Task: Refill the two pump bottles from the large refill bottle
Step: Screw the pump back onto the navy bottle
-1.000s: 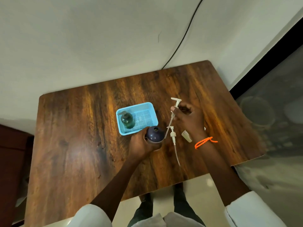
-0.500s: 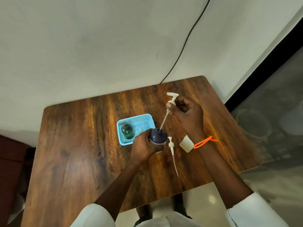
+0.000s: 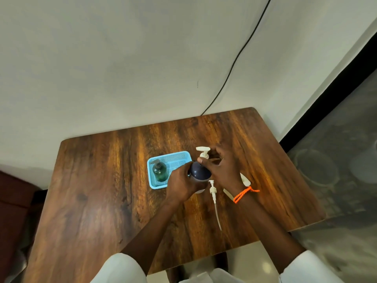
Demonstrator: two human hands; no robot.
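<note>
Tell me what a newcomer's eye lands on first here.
Both hands meet at the middle of the wooden table: the left hand holds the dark blue bottle while the right hand pinches the white pump at its neck. Just left, a green pump bottle stands in a light blue basket; a loose pump lies beside the blue bottle.

A dark navy bottle [image 3: 199, 172] carries a cream pump [image 3: 203, 152], a translucent green bottle [image 3: 159, 171] stands in a light blue mesh basket [image 3: 177, 156], an orange cord bracelet [image 3: 244, 194] circles one wrist, and the counter [image 3: 102, 190] shows streaky brown woodgrain.
</note>
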